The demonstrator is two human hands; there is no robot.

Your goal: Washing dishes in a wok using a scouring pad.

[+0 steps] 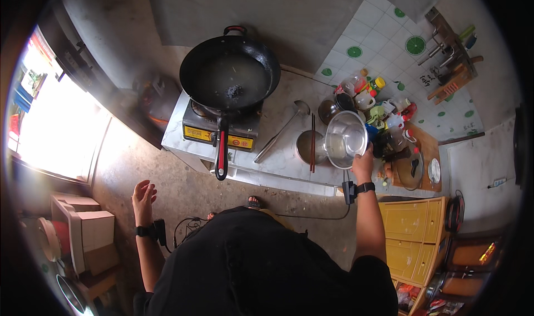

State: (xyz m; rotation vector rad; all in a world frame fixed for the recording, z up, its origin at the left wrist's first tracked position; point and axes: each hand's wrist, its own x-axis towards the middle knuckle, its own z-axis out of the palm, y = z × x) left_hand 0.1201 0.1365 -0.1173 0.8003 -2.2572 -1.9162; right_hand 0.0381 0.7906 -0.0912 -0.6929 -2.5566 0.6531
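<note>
My right hand (pixel 363 164) grips the near-right rim of a shiny metal basin (pixel 346 138), which is tilted to the left. Liquid appears to run from its left edge into a round bowl (pixel 303 148) beside it on the counter. Across that bowl lies a pair of dark chopsticks (pixel 313 143). My left hand (pixel 144 198) hangs over the floor at the left, empty, its fingers loosely bent. A black wok (pixel 194 76) with cloudy liquid and a dark clump in it sits on a gas stove (pixel 192 122).
A metal ladle (pixel 277 134) rests on the marble-patterned counter (pixel 246 165) between stove and bowl. Bottles and jars (pixel 375 103) crowd the back right, near a wooden cutting board (pixel 429 149) bearing a glass lid (pixel 406 178). The wok's handle (pixel 221 153) juts past the counter edge. A cable (pixel 308 218) crosses the floor.
</note>
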